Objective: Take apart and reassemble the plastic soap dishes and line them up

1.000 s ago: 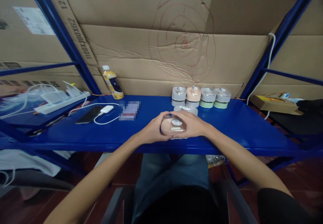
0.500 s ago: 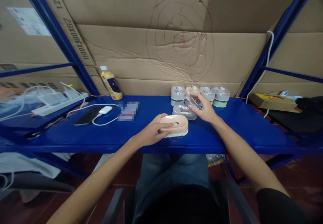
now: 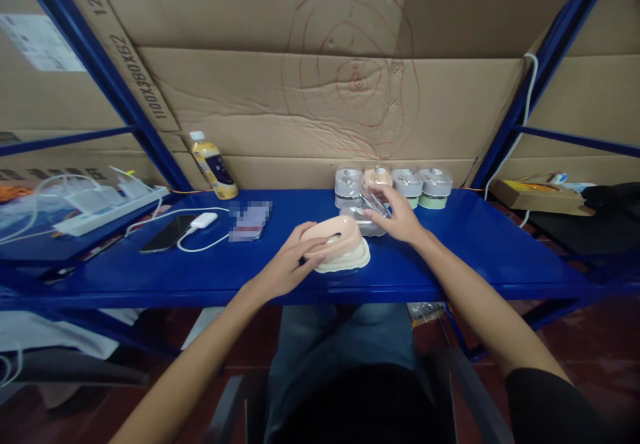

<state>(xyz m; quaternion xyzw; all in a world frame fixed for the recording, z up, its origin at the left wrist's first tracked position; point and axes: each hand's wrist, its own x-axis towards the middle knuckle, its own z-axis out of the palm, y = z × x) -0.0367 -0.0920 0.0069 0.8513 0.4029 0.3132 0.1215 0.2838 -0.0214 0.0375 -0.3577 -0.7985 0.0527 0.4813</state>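
My left hand (image 3: 295, 257) grips a pink oval cover (image 3: 327, 232) with a slot in its top. The cover is tilted, its right end resting over a cream scalloped base (image 3: 350, 257) on the blue table. My right hand (image 3: 397, 214) holds a clear plastic piece (image 3: 375, 203) between thumb and fingers, above a grey oval case (image 3: 364, 221). Behind it stand several small lidded cases in a row: a grey one (image 3: 349, 187), a pink-topped one (image 3: 378, 177), and two with green lower parts (image 3: 434, 189), partly behind my right hand.
On the blue table (image 3: 280, 274) are a yellow bottle (image 3: 215, 167), a black phone (image 3: 167, 233), a white charger with cable (image 3: 204, 220) and a blurred flat item (image 3: 250, 221). A power strip (image 3: 113, 211) lies left, an open cardboard box (image 3: 543, 199) right.
My left hand has lifted and tilted the pink cover to the left, so more of the cream base shows. My right hand still holds the clear piece. The view has shifted slightly.
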